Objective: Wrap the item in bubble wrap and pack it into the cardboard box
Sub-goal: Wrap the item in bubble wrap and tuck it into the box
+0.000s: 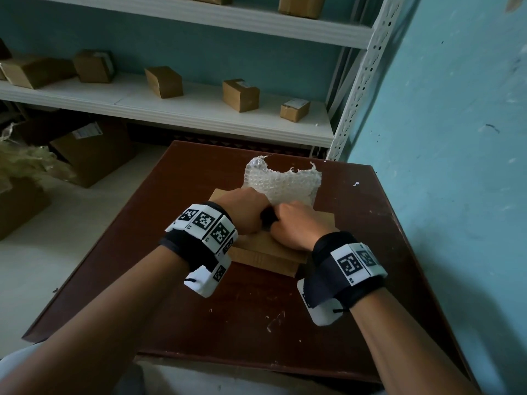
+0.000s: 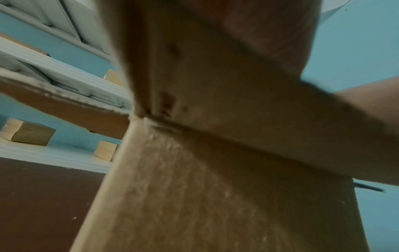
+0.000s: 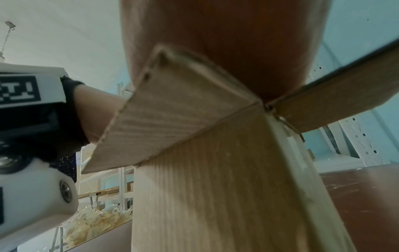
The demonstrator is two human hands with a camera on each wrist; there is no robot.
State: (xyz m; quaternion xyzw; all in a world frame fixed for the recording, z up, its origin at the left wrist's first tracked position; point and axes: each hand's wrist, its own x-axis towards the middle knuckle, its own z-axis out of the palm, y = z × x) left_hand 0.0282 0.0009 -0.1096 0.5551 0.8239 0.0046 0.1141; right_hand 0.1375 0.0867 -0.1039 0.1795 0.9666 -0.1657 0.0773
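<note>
An open cardboard box (image 1: 265,253) stands mid-table on the dark brown table (image 1: 228,315), its flaps spread outward. Both hands meet above its opening. My left hand (image 1: 242,208) and right hand (image 1: 296,226) curl round a small black item (image 1: 268,218) held between them; the fingertips are hidden. A crumpled sheet of bubble wrap (image 1: 282,182) rises just beyond the hands, over the box's far side. The wrist views show only the box's outer wall (image 2: 194,204) (image 3: 215,196), a folded-out flap (image 3: 172,110) and the heels of the left hand (image 2: 215,68) and right hand (image 3: 237,42).
A white metal shelf (image 1: 199,115) behind the table carries several small cardboard boxes (image 1: 164,81). A blue wall (image 1: 442,138) runs close along the table's right edge. Larger cartons (image 1: 91,155) and loose packing filler (image 1: 25,161) lie on the floor to the left.
</note>
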